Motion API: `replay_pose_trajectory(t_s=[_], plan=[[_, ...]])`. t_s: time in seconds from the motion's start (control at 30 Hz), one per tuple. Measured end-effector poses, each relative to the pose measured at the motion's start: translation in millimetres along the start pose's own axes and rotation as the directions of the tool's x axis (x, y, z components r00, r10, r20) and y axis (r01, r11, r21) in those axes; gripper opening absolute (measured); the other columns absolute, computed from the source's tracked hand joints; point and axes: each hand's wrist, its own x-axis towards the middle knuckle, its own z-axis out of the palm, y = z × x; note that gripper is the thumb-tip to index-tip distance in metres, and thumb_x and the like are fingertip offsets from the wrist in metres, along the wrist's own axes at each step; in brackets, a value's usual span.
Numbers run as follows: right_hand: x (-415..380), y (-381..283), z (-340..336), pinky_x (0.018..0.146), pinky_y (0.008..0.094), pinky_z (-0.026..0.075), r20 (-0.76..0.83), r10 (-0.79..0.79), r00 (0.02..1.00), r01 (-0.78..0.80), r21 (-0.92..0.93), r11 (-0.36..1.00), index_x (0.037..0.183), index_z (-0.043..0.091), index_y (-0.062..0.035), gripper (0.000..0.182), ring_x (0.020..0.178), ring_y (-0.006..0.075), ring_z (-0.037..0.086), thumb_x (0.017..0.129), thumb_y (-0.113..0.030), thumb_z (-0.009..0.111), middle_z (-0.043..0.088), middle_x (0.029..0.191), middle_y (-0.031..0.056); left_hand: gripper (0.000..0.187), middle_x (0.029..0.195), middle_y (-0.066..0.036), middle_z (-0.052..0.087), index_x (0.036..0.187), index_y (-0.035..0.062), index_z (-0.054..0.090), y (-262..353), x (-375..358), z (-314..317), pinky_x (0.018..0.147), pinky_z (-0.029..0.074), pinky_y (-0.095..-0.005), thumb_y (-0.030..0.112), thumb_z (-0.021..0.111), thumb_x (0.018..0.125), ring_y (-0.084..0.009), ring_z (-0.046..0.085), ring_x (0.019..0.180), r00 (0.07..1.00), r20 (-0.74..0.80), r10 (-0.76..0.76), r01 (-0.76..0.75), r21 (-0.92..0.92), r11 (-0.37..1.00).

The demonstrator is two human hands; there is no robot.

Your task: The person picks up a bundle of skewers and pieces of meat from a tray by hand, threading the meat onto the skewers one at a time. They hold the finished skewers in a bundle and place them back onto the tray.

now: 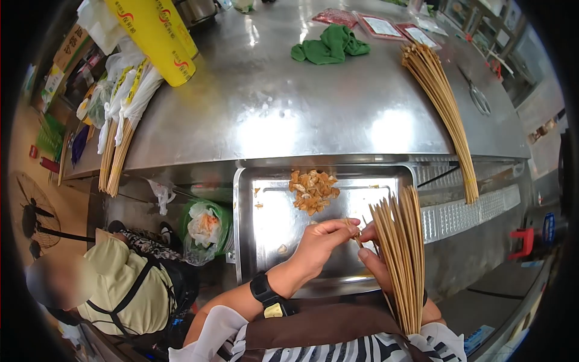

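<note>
A bundle of thin wooden skewers (401,253) stands up along my right hand (377,265), whose fingers are wrapped round its near side. My left hand (329,238), with a black watch on the wrist, pinches something small at its fingertips, right beside my right fingertips; a skewer end seems to be there, but the piece is too small to name. Beneath both hands lies a metal tray (239,241). In its upper middle sits a heap of brown-orange food pieces (312,192), with a few small scraps around it.
On the steel table (271,78) are a green cloth (330,45), another skewer bundle (443,102), scissors (476,93), packed red meat (381,27) and yellow film rolls (160,36). Bagged skewers (126,120) lie left. A person (129,283) sits lower left near a green bag (208,229).
</note>
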Motion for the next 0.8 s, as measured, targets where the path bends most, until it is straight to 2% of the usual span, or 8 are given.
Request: replay_pose_trajectory(t_s=[0.07,0.1,0.17,0.2,0.27,0.3,0.4,0.8], plan=[[1.9,-2.4,-1.0,0.069,0.0256,0.046,0.02,-0.05,0.999,0.046,0.175,0.984,0.095,0.054,-0.0005,0.018,0.078,0.0133,0.054,0.078,0.004,0.056,0.057,0.096,0.01,0.011,0.105,-0.009,0.061,0.089,0.0005,0.067,-4.5,4.0,-3.0,0.084,0.046,-0.0288,0.009,0.061,0.085,-0.0146,0.058,0.094,1.0,0.017,0.005,-0.005,0.003,1.0],[0.6,-3.8,-2.4,0.069,0.0256,0.046,0.024,-0.057,0.998,0.052,0.167,0.985,0.095,0.054,-0.0005,0.018,0.078,0.0133,0.054,0.078,0.004,0.056,0.057,0.096,0.01,0.01,0.105,-0.007,0.06,0.089,0.0015,0.067,-5.7,5.8,-3.3,0.084,0.045,-0.0277,0.009,0.062,0.085,-0.0136,0.056,0.095,1.0,0.031,-0.002,0.002,0.01,1.0],[-4.1,-8.0,-6.3,0.063,0.0241,0.045,0.216,0.006,0.976,-0.062,0.255,0.965,0.092,0.054,-0.0002,0.01,0.07,0.0123,0.054,0.082,0.002,0.053,0.06,0.086,0.0111,0.01,0.102,-0.006,0.06,0.088,0.0019,0.067,-4.6,9.1,-2.9,0.082,0.045,-0.0264,0.01,0.063,0.085,-0.0128,0.056,0.093,0.999,0.045,0.002,-0.004,0.053,0.999],[-5.8,-14.0,-8.5,0.063,0.0241,0.045,0.22,0.003,0.975,-0.059,0.247,0.967,0.092,0.054,-0.0002,0.01,0.07,0.0123,0.054,0.082,0.002,0.053,0.06,0.086,0.0111,0.011,0.099,-0.004,0.06,0.088,0.0023,0.068,-3.9,10.2,-2.6,0.08,0.044,-0.025,0.011,0.063,0.084,-0.012,0.056,0.091,0.999,0.052,-0.003,-0.002,0.101,0.995],[-8.4,-27.3,-10.1,0.056,0.0234,0.043,0.355,0.375,0.856,-0.515,0.532,0.672,0.09,0.054,0.0001,0.006,0.06,0.0119,0.053,0.087,-0.005,0.051,0.061,0.073,0.0113,0.011,0.099,-0.004,0.06,0.087,0.0022,0.068,-1.7,13.6,-1.5,0.079,0.044,-0.0243,0.012,0.064,0.084,-0.0113,0.055,0.09,0.998,0.051,-0.039,0.032,0.118,0.992],[-9.2,-26.3,-7.5,0.048,0.022,0.038,0.307,0.327,0.894,-0.446,0.529,0.722,0.092,0.054,0.0005,0.015,0.051,0.0106,0.051,0.092,-0.013,0.048,0.06,0.062,0.0097,0.011,0.099,-0.004,0.06,0.086,0.0021,0.068,-0.8,14.6,-1.1,0.077,0.044,-0.0236,0.013,0.065,0.084,-0.0106,0.055,0.088,0.996,0.045,-0.082,0.075,0.143,0.987],[-14.5,-17.7,-19.8,0.05,0.0203,0.038,0.418,0.245,0.875,-0.45,0.517,0.728,0.099,0.056,-0.0005,0.016,0.06,0.0096,0.053,0.09,-0.005,0.043,0.061,0.071,0.009,0.012,0.097,-0.003,0.06,0.087,0.0015,0.068,-0.1,15.5,-1.3,0.076,0.044,-0.0232,0.013,0.065,0.084,-0.0099,0.054,0.086,0.994,0.106,0.019,-0.037,0.169,0.985],[-7.4,-30.1,-17.1,0.06,0.0239,0.043,0.416,0.317,0.852,-0.49,0.422,0.763,0.095,0.059,0.0021,0.016,0.062,0.0114,0.053,0.089,-0.005,0.046,0.053,0.065,0.0045,0.014,0.094,-0.002,0.06,0.082,0.0006,0.067,-1.0,15.9,-3.5,0.076,0.044,-0.023,0.014,0.066,0.084,-0.0095,0.054,0.083,0.994,0.075,-0.076,0.066,0.125,0.99]])
